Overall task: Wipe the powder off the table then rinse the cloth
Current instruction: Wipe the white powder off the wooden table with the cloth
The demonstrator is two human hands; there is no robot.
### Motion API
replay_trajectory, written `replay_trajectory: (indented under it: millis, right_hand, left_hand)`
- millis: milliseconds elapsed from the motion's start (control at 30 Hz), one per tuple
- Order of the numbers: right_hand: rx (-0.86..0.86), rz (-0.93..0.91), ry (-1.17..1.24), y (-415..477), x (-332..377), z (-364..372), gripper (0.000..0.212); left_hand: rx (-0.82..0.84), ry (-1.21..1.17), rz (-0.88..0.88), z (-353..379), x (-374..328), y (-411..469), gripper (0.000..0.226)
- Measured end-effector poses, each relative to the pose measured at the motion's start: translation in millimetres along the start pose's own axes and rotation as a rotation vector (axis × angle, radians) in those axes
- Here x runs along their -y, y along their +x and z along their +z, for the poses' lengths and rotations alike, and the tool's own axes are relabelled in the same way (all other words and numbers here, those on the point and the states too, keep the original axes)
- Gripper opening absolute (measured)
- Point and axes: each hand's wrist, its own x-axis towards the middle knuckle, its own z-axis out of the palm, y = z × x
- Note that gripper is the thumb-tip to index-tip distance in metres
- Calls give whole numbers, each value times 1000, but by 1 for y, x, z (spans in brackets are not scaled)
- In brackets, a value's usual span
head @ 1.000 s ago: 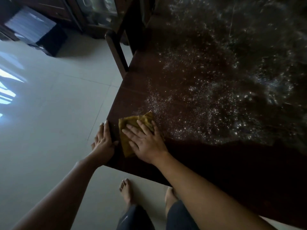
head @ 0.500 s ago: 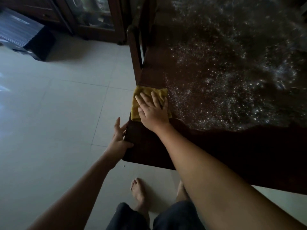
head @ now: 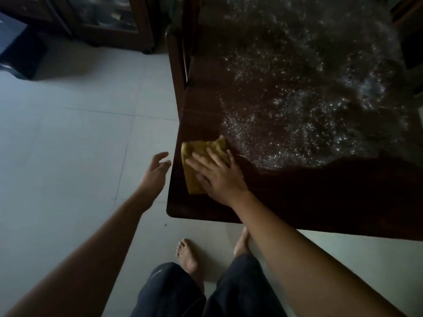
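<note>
A dark wooden table [head: 320, 197] fills the right side of the head view. White powder [head: 309, 115] is scattered over its middle and far part, while the strip near me looks dark and bare. A folded yellow cloth [head: 196, 152] lies near the table's left edge. My right hand [head: 217, 175] presses flat on the cloth with fingers spread. My left hand [head: 155, 172] hovers just off the table's left edge, cupped with fingers loosely bent, holding nothing.
A dark wooden chair [head: 180, 53] stands against the table's left side. A glass-fronted cabinet [head: 103, 17] and a dark box [head: 18, 49] stand at the back left. Pale floor tiles [head: 68, 145] spread to the left. My bare feet [head: 187, 257] stand near the table corner.
My right hand slid the cloth along the left edge away from me and then back toward me. My left hand has come off the table edge and hangs beside it.
</note>
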Motion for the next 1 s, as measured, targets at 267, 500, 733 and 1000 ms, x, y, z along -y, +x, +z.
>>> replay_trajectory:
  millis: [267, 500, 733, 1000]
  right_hand:
    - [-115, 76, -4, -17, 21, 11, 50]
    - [-177, 464, -21, -125, -80, 7, 50]
    - [-271, 910, 85, -105, -86, 1, 56]
    - [-149, 521, -99, -133, -163, -23, 50]
  left_hand:
    - [-20, 360, 76, 31, -17, 11, 61]
    - [0, 886, 457, 87, -21, -9, 69]
    - [173, 1103, 763, 102, -8, -4, 44]
    - [56, 1078, 793, 107, -6, -7, 40]
